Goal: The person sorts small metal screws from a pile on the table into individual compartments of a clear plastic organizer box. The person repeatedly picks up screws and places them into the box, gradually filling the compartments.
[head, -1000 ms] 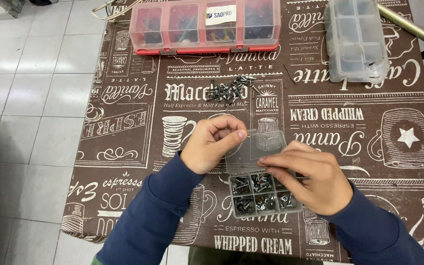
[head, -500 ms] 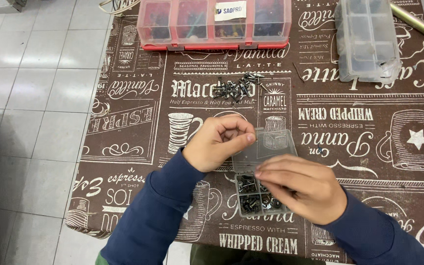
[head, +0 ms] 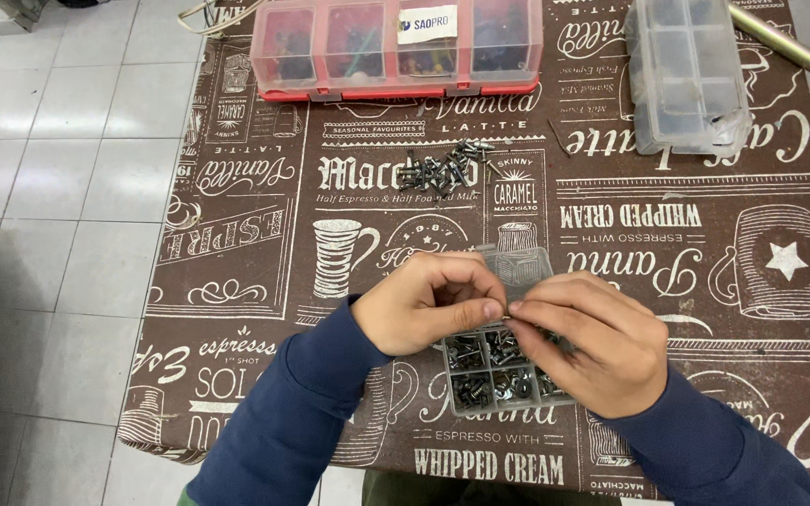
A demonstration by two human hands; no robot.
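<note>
Bare tablecloth (head: 264, 281) lies open at the left of the frame and at centre right, between the hands and the far boxes. A loose screw pile (head: 442, 169) blocks the upper centre. Along the top edge stand a red-based case (head: 396, 47) and a clear organiser (head: 686, 75).

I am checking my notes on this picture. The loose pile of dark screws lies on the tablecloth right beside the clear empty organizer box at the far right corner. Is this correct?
Not quite. In the head view the pile of dark screws lies near the middle of the tablecloth, just below the red organizer box, well apart from the clear organizer box at the far right corner.
</note>
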